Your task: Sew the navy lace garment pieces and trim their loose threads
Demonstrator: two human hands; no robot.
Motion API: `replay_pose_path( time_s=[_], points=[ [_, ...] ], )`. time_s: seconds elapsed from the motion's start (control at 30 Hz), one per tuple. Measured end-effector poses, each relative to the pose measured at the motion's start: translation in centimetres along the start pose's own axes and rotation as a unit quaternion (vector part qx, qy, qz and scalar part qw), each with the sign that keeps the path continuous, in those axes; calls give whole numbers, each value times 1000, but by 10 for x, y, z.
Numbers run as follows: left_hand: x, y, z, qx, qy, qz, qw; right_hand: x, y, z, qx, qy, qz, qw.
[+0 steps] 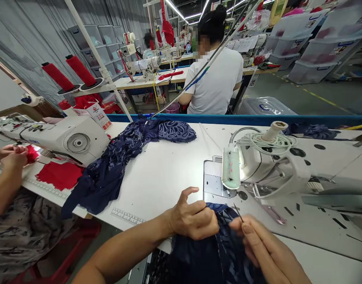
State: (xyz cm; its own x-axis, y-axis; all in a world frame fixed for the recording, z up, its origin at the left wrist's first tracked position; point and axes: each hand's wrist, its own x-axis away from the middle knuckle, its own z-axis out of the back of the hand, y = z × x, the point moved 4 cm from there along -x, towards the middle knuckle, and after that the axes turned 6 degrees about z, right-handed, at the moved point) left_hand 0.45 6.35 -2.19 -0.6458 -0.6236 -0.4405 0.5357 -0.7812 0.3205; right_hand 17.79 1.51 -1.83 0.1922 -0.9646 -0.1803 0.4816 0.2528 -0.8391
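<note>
My left hand (195, 219) is closed in a fist on the edge of a navy patterned garment (220, 252), which hangs over the table's front edge. Between thumb and forefinger, my right hand (259, 244) pinches a thin dark pointed tool (238, 212), its tip up; its exact kind is not clear. Some blur covers the right fingers. Just beyond both hands is a white sewing machine (266, 165), its needle area above a metal plate (213, 179). The garment lies in front of that plate.
A long navy garment (118, 161) is spread at the left, beside another sewing machine (77, 142). There, a co-worker's hands (15, 156) hold red fabric. Red thread cones (83, 71) stand above. Another person (214, 75) sits ahead. Pale tubing (269, 142) coils on my machine.
</note>
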Motion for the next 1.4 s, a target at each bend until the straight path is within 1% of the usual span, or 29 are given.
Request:
replay_pose_path(
  time_s=[0.07, 0.1, 0.13, 0.17, 0.23, 0.3, 0.37, 0.47, 0.53, 0.6, 0.73, 0.83, 0.97, 1.13, 1.2, 1.27, 1.33, 1.37, 1.4],
  points=[
    [-1, -1, -1, 6, -20, 18, 1000, 12, 6, -11, -87, -72, -108, 988],
    [-1, -1, -2, 11, -24, 26, 999, 16, 8, -17, -107, -103, -143, 979],
    [-1, -1, -2, 19, -21, 30, 999, 18, 10, -21, -112, -125, -161, 973],
    [0, -1, -2, 25, -15, 32, 999, 18, 10, -24, -107, -139, -162, 971],
    [1, -1, -3, 29, 3, 24, 999, 14, 10, -27, -76, -154, -139, 975],
    [4, -1, -4, 3, 21, 7, 1000, 10, 9, -28, -38, -156, -112, 981],
    [6, 1, -3, -41, 57, -25, 997, 8, 9, -28, -16, -159, -90, 983],
    [10, 5, 1, -90, 132, -80, 984, 8, 9, -28, -2, -154, -83, 985],
    [11, 6, 2, -102, 160, -99, 977, 9, 8, -28, -1, -154, -83, 985],
    [11, 6, 2, -102, 159, -100, 977, 10, 7, -28, -2, -155, -82, 984],
    [10, 5, 1, -92, 137, -88, 982, 11, 8, -28, 0, -160, -86, 983],
    [10, 8, 4, -107, 166, -103, 975, 11, 10, -29, -1, -157, -84, 984],
    [9, 11, 7, -125, 206, -126, 962, 10, 7, -29, -5, -139, -69, 988],
    [6, 12, 6, -121, 279, -165, 938, 10, 2, -30, 30, -87, -40, 995],
    [5, 12, 5, -114, 275, -169, 940, 9, 4, -30, 57, -62, -13, 996],
    [5, 13, 6, -110, 266, -172, 942, 7, 9, -24, 98, 5, 5, 995],
    [5, 14, 8, -106, 258, -178, 944, 6, 15, -14, 134, 72, -6, 988],
    [5, 14, 8, -103, 254, -181, 945, 5, 18, -8, 142, 93, -19, 985],
    [5, 14, 9, -99, 252, -183, 945, 5, 20, -3, 142, 101, -31, 984]
  ],
)
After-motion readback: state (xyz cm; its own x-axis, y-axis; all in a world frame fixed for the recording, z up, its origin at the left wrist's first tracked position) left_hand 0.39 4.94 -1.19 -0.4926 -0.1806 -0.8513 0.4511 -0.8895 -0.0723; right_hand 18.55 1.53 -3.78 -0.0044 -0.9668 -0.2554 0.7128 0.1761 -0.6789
